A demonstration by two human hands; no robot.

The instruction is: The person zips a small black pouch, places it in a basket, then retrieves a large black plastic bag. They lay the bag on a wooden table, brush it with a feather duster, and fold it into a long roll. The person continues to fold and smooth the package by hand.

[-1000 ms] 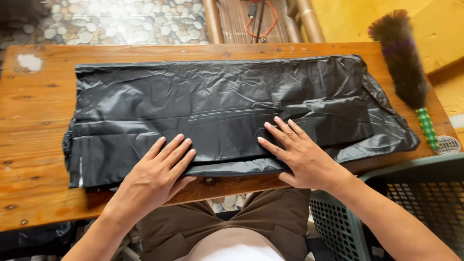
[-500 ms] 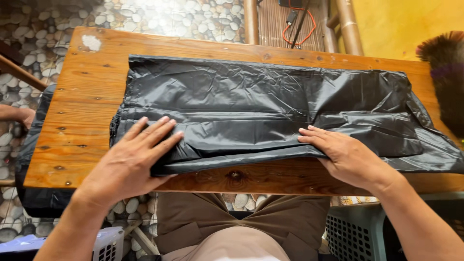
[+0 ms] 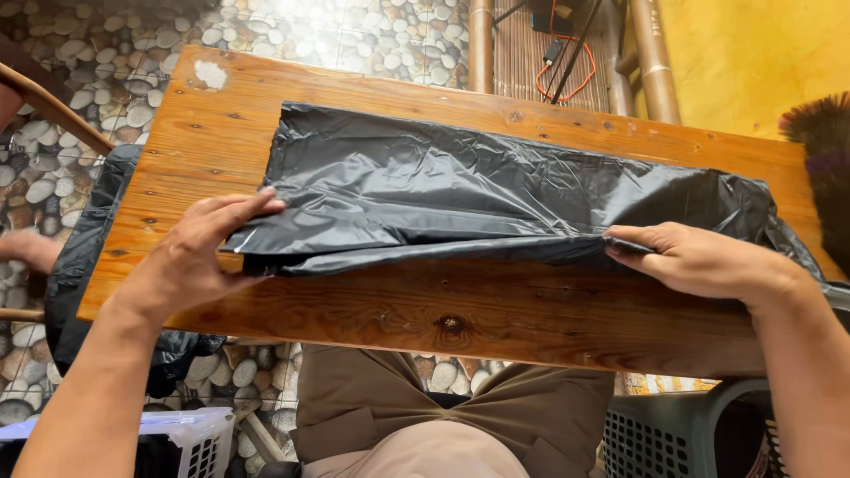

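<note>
On the wooden bench (image 3: 460, 310) lies a large black plastic bag (image 3: 460, 190), spread flat and folded lengthwise into a long band that runs from the bench's left-middle part across to its right end. Its surface is glossy and wrinkled, catching pale highlights along the creases, and its near edge is doubled over into a thick fold lifted slightly off the wood.

The left hand (image 3: 190, 257) grips the bag's near left corner, thumb under and fingers (image 3: 257, 205) laid over the top of the fold, so the corner is pinched between them. The right hand (image 3: 699, 261) holds the near edge farther right, its fingers closed on the fold with the plastic bunching just in front of the knuckles.

Beyond the bag's right end, a dark feather duster (image 3: 823, 168) sticks in from the frame edge. More black plastic (image 3: 84, 265) hangs off the bench's left side toward the pebble floor (image 3: 106, 53). Below the bench, a white basket (image 3: 190, 438) sits at the left and a grey basket (image 3: 673, 434) at the right, either side of the person's lap. Another person's hand (image 3: 27, 248) shows at the far left edge.
</note>
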